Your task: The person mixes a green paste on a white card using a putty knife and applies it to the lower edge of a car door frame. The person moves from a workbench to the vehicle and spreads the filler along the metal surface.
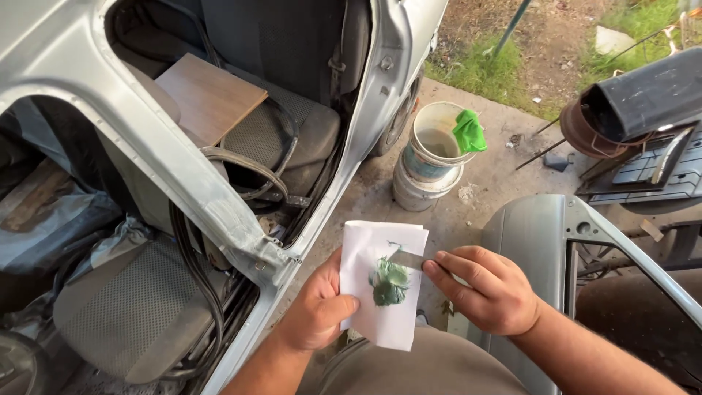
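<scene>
The left hand (316,311) pinched a folded white paper (384,281); the right hand (488,287) gripped a small blade (408,258) pressed into green putty (390,284) on it. Stacked buckets (431,157) and a stripped car body (183,168) stood nearby.

Up and left of my grips I see a stripped silver car body (146,139) with grey seats (131,307) and a wooden board (208,95) inside. Straight above them stand stacked white buckets (428,172) holding a green rag (468,132). A loose car door (541,234) lies right.
</scene>
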